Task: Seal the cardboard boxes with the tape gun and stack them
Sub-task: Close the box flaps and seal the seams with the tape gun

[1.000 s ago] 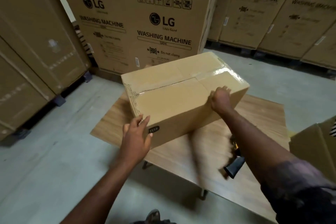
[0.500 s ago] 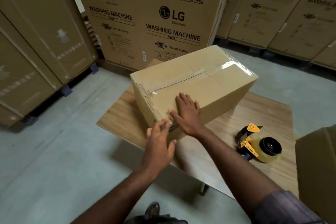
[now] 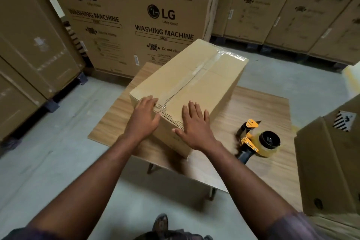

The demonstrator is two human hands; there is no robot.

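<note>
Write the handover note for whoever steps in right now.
Left hand: open, flat on the near end of the box, over the tape end.
Right hand: open, flat on the box's right side.
The box sits on the table; the tape gun lies on the table to its right.
Done: top seam taped.
Left: stack this box. A second box stands at far right; its seal cannot be seen.

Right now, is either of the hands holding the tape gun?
No, the tape gun lies on the wooden table, while the left hand and right hand rest open on the cardboard box.
</note>
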